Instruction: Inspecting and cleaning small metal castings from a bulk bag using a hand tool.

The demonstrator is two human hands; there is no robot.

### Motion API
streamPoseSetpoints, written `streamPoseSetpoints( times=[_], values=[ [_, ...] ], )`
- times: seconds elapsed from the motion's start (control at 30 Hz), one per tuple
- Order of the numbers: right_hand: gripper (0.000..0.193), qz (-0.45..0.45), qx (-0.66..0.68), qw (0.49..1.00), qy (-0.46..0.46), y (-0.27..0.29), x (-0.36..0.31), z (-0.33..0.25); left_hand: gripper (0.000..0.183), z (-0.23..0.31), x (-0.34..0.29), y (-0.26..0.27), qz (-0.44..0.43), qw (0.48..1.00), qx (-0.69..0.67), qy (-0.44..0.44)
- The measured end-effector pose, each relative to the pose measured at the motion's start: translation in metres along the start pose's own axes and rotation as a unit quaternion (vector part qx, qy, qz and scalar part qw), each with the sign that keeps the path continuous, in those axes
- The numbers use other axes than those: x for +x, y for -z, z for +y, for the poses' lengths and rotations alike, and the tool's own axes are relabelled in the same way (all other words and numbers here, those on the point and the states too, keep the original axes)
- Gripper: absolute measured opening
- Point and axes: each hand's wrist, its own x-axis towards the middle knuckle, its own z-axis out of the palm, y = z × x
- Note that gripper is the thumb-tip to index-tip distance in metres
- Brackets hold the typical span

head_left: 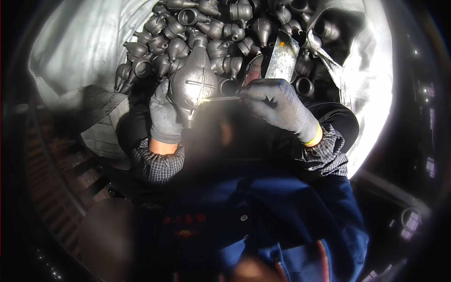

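My left hand [164,114], in a grey knit glove, holds a grey pear-shaped metal casting [193,81] upright, narrow neck upward. A raised cross mark shows on its lit side. My right hand [278,104], also gloved, grips a thin flat metal tool [224,98] whose tip touches the casting's lower right side. A flat shiny metal piece [282,58] stands up just behind my right hand; whether that hand holds it I cannot tell.
Behind the hands a big white sack [84,42] holds a heap of several similar dark castings [211,28]. Its folded rim [371,80] rises at the right. A dark slatted surface [51,178] lies at the lower left. My blue clothing fills the bottom.
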Motion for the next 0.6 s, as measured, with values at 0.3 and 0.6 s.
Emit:
streamPoseSetpoints(
  times=[0.3, 0.6],
  values=[
    [0.018, -0.004, -0.159, 0.987, 0.034, 0.005, -0.004, -0.009, 0.031, -0.003, -0.001, 0.000, 0.055, 0.998, 0.027, 0.005],
    [0.030, 0.021, 0.394, 0.890, -0.229, -0.012, -0.035, -0.009, 0.043, 0.002, 0.006, -0.008, 0.093, 0.995, 0.001, 0.039]
  ],
)
